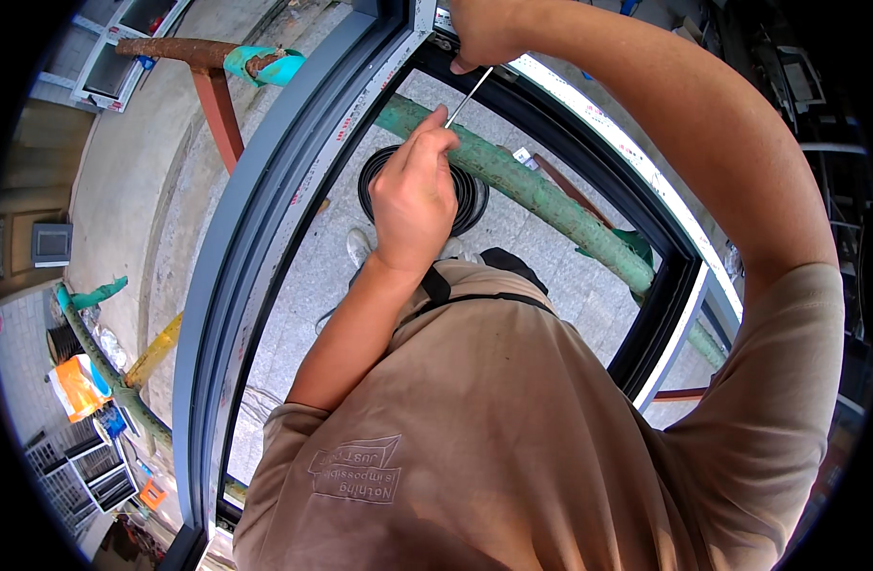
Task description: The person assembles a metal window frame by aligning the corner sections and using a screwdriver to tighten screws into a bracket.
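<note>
Nearest is the wearer's brown fabric shirt (pixel 513 409). Beyond it, the left hand (pixel 417 195) is curled closed around a thin, straight, silver metal rod (pixel 467 99), which slants up toward the black inner edge of a large, grey-and-black metal frame (pixel 251 190) faced with white film. Whether the tip touches that edge is unclear. The right hand (pixel 489 36) is at the frame's upper part, thumb near the tip; the picture's top cuts it off, so its opening and any hold cannot be told.

The step in hand looks like close work with the rod at that edge; the next move calls for a steady tip and a braced frame.

Through the opening, a round, green-wrapped pole (pixel 522 176) crosses above a black tubing coil (pixel 368 181) on the pale grey tiled floor (pixel 589 314). Farther left is an orange-and-white plastic bag (pixel 78 388), its contents hidden.
</note>
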`<state>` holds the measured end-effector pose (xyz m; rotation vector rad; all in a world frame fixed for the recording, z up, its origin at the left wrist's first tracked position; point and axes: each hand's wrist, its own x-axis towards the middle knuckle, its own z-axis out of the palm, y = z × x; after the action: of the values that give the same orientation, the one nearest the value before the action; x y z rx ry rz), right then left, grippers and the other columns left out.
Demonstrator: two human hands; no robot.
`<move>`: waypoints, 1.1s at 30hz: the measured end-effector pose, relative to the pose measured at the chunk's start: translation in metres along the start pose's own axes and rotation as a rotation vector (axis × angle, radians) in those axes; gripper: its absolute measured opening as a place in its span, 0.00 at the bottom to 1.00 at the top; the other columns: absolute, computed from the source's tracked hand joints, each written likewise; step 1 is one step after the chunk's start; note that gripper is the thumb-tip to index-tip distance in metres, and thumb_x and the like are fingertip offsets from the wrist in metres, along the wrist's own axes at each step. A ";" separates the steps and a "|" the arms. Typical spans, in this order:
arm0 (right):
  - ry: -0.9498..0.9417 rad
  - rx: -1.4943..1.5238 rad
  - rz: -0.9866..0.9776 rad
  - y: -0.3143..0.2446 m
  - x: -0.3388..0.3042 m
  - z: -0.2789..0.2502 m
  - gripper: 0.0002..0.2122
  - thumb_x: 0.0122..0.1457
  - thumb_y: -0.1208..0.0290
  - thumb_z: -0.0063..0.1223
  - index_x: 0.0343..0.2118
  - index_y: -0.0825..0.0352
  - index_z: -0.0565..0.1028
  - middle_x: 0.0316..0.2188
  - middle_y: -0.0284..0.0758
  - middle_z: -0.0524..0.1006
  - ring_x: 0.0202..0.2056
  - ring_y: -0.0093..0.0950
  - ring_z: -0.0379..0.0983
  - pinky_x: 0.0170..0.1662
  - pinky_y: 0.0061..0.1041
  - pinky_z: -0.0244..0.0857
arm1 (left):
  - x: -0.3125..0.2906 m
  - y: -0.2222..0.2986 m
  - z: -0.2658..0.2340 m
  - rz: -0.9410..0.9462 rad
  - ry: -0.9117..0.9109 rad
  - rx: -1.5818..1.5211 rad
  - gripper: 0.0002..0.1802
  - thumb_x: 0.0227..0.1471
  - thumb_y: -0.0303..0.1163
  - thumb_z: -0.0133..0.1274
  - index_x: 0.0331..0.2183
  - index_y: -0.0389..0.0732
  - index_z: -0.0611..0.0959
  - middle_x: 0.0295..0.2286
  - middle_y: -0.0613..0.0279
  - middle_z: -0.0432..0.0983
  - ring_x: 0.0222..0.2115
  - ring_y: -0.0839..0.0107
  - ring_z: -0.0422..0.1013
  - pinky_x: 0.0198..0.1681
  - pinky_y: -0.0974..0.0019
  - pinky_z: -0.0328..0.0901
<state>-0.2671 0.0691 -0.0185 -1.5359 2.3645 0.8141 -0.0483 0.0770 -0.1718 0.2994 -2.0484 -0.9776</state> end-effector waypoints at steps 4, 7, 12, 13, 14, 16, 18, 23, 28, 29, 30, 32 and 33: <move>0.008 0.014 0.006 0.001 -0.001 0.003 0.27 0.60 0.41 0.69 0.44 0.65 0.91 0.46 0.46 0.90 0.52 0.46 0.87 0.56 0.45 0.80 | 0.006 0.005 -0.005 0.194 -0.173 0.138 0.13 0.64 0.15 0.57 0.50 0.37 0.84 0.54 0.42 0.86 0.51 0.43 0.84 0.54 0.51 0.78; 0.007 0.007 -0.005 -0.001 0.001 0.000 0.26 0.60 0.42 0.69 0.44 0.64 0.91 0.46 0.45 0.90 0.52 0.46 0.87 0.56 0.46 0.80 | 0.010 0.001 -0.004 0.181 -0.138 0.095 0.15 0.66 0.17 0.58 0.52 0.37 0.84 0.53 0.43 0.86 0.51 0.43 0.83 0.53 0.50 0.77; 0.012 0.036 -0.038 0.002 -0.002 -0.001 0.25 0.59 0.43 0.70 0.44 0.64 0.92 0.46 0.45 0.90 0.51 0.45 0.87 0.54 0.45 0.80 | 0.009 0.014 0.002 -0.118 -0.153 -0.117 0.16 0.71 0.30 0.60 0.56 0.36 0.82 0.47 0.39 0.87 0.45 0.39 0.84 0.48 0.49 0.77; 0.016 0.057 -0.057 0.004 -0.004 -0.002 0.25 0.59 0.43 0.70 0.43 0.63 0.92 0.46 0.45 0.90 0.51 0.45 0.87 0.54 0.45 0.80 | 0.012 0.018 0.000 -0.155 -0.200 -0.033 0.18 0.71 0.36 0.60 0.55 0.35 0.83 0.44 0.39 0.87 0.43 0.38 0.84 0.46 0.47 0.77; 0.020 0.078 -0.076 0.007 -0.006 -0.002 0.24 0.59 0.43 0.71 0.43 0.63 0.92 0.46 0.44 0.90 0.50 0.44 0.87 0.54 0.45 0.81 | 0.018 0.023 -0.005 -0.191 -0.248 0.051 0.21 0.70 0.42 0.60 0.54 0.34 0.84 0.41 0.38 0.87 0.41 0.38 0.85 0.45 0.45 0.77; -0.024 0.065 -0.054 0.004 -0.007 -0.005 0.24 0.62 0.45 0.68 0.45 0.65 0.91 0.47 0.46 0.89 0.52 0.45 0.86 0.55 0.44 0.79 | 0.024 0.025 -0.008 -0.229 -0.307 0.192 0.26 0.70 0.49 0.59 0.51 0.33 0.86 0.36 0.38 0.88 0.37 0.37 0.85 0.41 0.42 0.77; -0.016 0.066 -0.048 0.002 -0.004 -0.003 0.23 0.65 0.46 0.67 0.48 0.63 0.91 0.48 0.43 0.89 0.53 0.44 0.86 0.55 0.45 0.79 | 0.029 0.025 -0.007 -0.231 -0.330 0.303 0.28 0.71 0.53 0.57 0.49 0.35 0.88 0.33 0.39 0.88 0.34 0.36 0.85 0.39 0.41 0.77; 0.053 0.107 -0.057 0.004 0.005 0.012 0.18 0.64 0.52 0.69 0.52 0.54 0.91 0.49 0.33 0.90 0.52 0.41 0.87 0.52 0.49 0.81 | 0.028 0.023 -0.001 -0.238 -0.271 0.320 0.19 0.74 0.40 0.51 0.46 0.37 0.91 0.27 0.41 0.85 0.30 0.38 0.83 0.35 0.44 0.75; 0.050 0.130 -0.016 0.004 0.007 0.011 0.17 0.62 0.56 0.69 0.51 0.54 0.91 0.47 0.33 0.90 0.50 0.40 0.87 0.50 0.47 0.82 | 0.025 0.025 0.006 -0.265 -0.205 0.175 0.17 0.74 0.32 0.48 0.42 0.35 0.90 0.20 0.49 0.78 0.19 0.56 0.76 0.27 0.52 0.67; 0.046 0.131 -0.021 0.003 0.008 0.012 0.17 0.61 0.57 0.69 0.51 0.54 0.91 0.47 0.33 0.90 0.49 0.41 0.88 0.50 0.47 0.82 | 0.025 0.026 0.007 -0.295 -0.205 0.142 0.17 0.74 0.31 0.48 0.42 0.34 0.90 0.19 0.51 0.77 0.18 0.60 0.73 0.27 0.54 0.66; 0.041 0.130 -0.025 0.003 0.009 0.012 0.17 0.61 0.59 0.68 0.51 0.54 0.91 0.47 0.34 0.90 0.49 0.41 0.88 0.50 0.47 0.82 | 0.025 0.029 0.007 -0.325 -0.204 0.109 0.17 0.74 0.31 0.48 0.42 0.34 0.89 0.19 0.54 0.75 0.18 0.65 0.71 0.26 0.56 0.64; 0.036 0.122 -0.029 0.003 0.011 0.012 0.16 0.61 0.61 0.67 0.51 0.55 0.91 0.47 0.34 0.90 0.48 0.41 0.88 0.49 0.47 0.82 | 0.025 0.031 0.007 -0.361 -0.200 0.058 0.16 0.74 0.30 0.48 0.42 0.33 0.89 0.18 0.59 0.72 0.18 0.72 0.66 0.25 0.59 0.60; 0.032 0.116 -0.027 0.003 0.011 0.011 0.16 0.60 0.62 0.67 0.51 0.55 0.91 0.47 0.35 0.90 0.48 0.41 0.88 0.49 0.47 0.82 | 0.024 0.030 0.007 -0.369 -0.201 0.040 0.16 0.75 0.30 0.48 0.42 0.33 0.89 0.18 0.61 0.72 0.18 0.74 0.64 0.24 0.60 0.59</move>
<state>-0.2756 0.0675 -0.0322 -1.5416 2.3631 0.6385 -0.0653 0.0885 -0.1382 0.6395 -2.2438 -1.2303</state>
